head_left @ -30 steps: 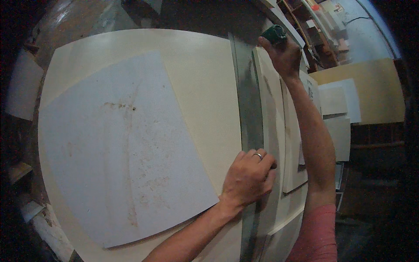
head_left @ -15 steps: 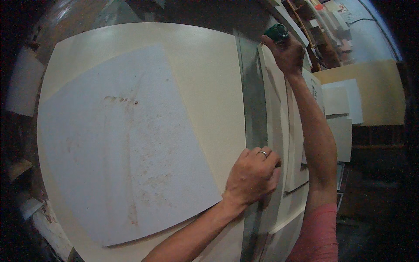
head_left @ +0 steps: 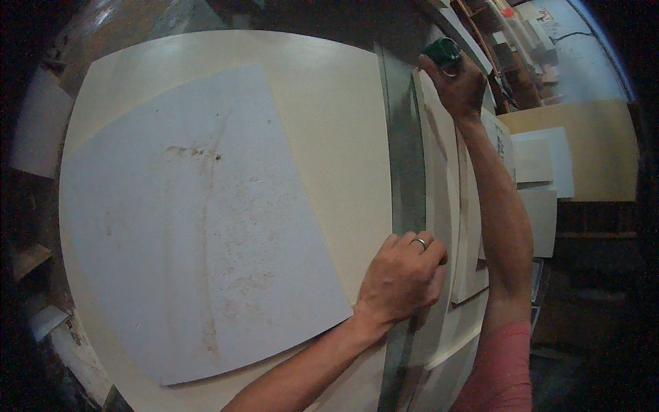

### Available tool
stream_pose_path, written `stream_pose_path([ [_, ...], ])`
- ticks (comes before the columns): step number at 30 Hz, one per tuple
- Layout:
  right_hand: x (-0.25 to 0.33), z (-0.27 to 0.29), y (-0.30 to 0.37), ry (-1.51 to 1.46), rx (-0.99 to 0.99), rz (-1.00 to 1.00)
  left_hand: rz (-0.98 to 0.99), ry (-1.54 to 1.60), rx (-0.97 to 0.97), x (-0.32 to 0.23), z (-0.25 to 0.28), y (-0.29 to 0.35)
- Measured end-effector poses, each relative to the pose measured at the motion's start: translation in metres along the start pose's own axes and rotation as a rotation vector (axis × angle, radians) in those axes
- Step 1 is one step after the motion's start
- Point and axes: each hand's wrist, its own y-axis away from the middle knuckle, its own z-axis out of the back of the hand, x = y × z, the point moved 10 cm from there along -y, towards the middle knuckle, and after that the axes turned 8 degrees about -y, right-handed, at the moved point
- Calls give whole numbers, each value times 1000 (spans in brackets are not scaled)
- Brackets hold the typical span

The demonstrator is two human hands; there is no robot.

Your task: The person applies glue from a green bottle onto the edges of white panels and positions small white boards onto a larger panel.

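A large cream board [head_left: 322,123] lies flat, with a dusty white sheet [head_left: 192,226] on top of it at the left. Along the board's right side runs a long grey metal straightedge [head_left: 406,172]. My left hand [head_left: 401,278], with a ring on one finger, presses down on the near part of this straightedge. My right hand [head_left: 456,86] reaches to the far end and is closed around a dark green tool [head_left: 441,50] at the top of a narrow cream strip [head_left: 439,178]. What the tool's tip touches is hidden.
Several narrow cream panels [head_left: 473,226] lie stacked to the right of the straightedge. More pale boards [head_left: 549,165] lean at the far right, below cluttered shelves [head_left: 522,48]. Off-cuts [head_left: 34,123] sit at the left edge.
Both hands stay where they were on the straightedge and the tool; the view has only shifted slightly.
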Motion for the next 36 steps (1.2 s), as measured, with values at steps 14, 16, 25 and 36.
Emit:
stream_pose_path([
  [14,33,41,63,-123,-10,37,-24,22,-94,0,4,-1],
  [16,38,45,72,-129,-7,4,-30,22,-108,0,7,-2],
  [25,55,80,124,-199,29,-47,60,240,-304,14,18,-8],
  [36,73,122,177,-243,48,-7,139,273,-460,32,16,-34],
])
